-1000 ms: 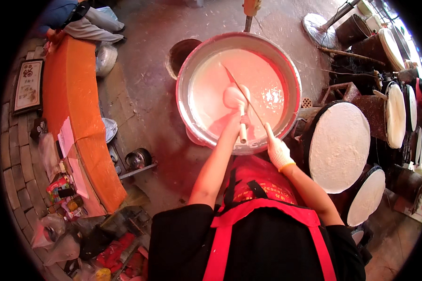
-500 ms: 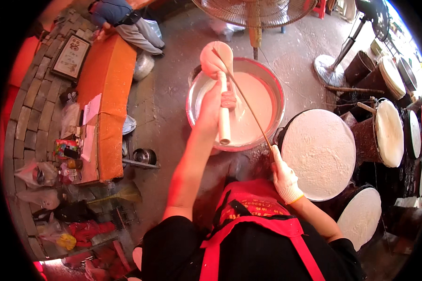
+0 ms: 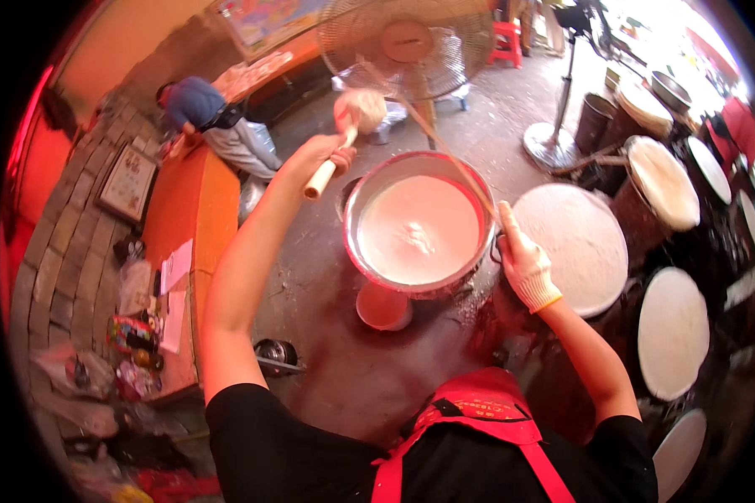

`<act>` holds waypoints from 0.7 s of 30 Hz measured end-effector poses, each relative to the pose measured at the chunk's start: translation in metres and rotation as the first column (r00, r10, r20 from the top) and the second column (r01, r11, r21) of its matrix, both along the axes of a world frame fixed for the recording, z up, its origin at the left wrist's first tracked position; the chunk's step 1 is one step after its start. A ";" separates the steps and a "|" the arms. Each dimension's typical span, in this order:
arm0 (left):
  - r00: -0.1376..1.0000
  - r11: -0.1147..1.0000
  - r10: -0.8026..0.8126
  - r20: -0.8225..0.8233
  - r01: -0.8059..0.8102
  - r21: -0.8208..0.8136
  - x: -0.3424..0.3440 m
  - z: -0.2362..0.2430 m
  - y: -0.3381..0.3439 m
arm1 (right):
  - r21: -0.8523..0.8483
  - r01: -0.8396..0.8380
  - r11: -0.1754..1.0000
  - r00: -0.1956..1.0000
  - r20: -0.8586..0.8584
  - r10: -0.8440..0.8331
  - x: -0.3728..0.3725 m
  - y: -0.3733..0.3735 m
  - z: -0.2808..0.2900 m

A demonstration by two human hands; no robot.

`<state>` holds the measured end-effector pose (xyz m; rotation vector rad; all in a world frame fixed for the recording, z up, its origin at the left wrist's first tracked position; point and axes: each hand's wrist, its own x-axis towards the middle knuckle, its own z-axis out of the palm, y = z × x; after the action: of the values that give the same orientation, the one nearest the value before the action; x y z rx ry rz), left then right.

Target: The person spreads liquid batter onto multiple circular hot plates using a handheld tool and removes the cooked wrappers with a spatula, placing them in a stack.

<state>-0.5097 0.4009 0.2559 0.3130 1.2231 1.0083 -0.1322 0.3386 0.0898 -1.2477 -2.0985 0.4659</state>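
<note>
Bare and raised at the left, my left hand (image 3: 325, 152) is closed round the pale handle of a ladle (image 3: 361, 111). The ladle's rounded bowl, smeared with pale batter, is held up beyond the rim of a wide metal basin (image 3: 362, 261). Pale liquid batter (image 3: 411, 220) lies in the basin, with a small ripple in its middle. My right hand (image 3: 528, 267), in a white knit glove, grips the near end of a thin wooden stick (image 3: 445, 149). The stick slants over the basin's right side, its far end near the ladle and blurred.
Right of the basin stands a round griddle (image 3: 569, 251) covered in pale batter; several more stand further right. A red bucket (image 3: 384, 306) sits below the basin. Beyond are a large fan (image 3: 407, 42) and, at left, an orange table (image 3: 172, 218) with a person (image 3: 218, 121) leaning there.
My left hand has carried the ladle left and away from over the basin. My right hand has moved forward and slightly right with the stick. The whole view has shifted, showing more of the far room.
</note>
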 end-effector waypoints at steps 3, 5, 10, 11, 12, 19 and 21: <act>0.979 0.981 -0.146 0.142 0.162 -0.109 0.012 -0.042 -0.010 | -0.083 -0.013 0.996 0.970 -0.244 -0.008 0.018 -0.051 -0.033; 0.978 0.971 -0.146 0.152 0.171 -0.168 0.035 -0.046 -0.036 | -0.135 0.039 0.990 0.932 -0.352 -0.085 0.046 -0.102 -0.044; 0.831 0.788 -0.554 -0.053 0.502 -0.357 0.147 -0.058 -0.062 | -0.548 0.322 0.772 0.671 -0.443 -0.594 0.158 -0.266 -0.102; 0.753 0.718 -0.654 -0.076 0.585 -0.376 0.171 -0.064 -0.068 | -0.691 0.315 0.650 0.546 -0.429 -0.720 0.175 -0.306 -0.113; 0.671 0.644 -0.736 -0.089 0.654 -0.396 0.197 -0.063 -0.068 | -0.781 0.317 0.539 0.385 -0.413 -0.825 0.180 -0.336 -0.111; -0.265 -0.182 -0.948 -0.176 0.906 -0.382 0.465 -0.046 -0.122 | -0.856 0.428 0.289 -0.369 -0.457 -0.809 0.208 -0.531 -0.115; -0.436 -0.328 -0.811 -0.390 0.891 -0.314 0.540 -0.022 -0.153 | -0.794 0.507 0.336 -0.360 -0.549 -0.754 0.224 -0.552 -0.100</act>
<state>0.0305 0.2477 0.2338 1.5981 0.7168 -0.7322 0.0920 -0.2137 -0.0105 -1.4297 0.0805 0.6283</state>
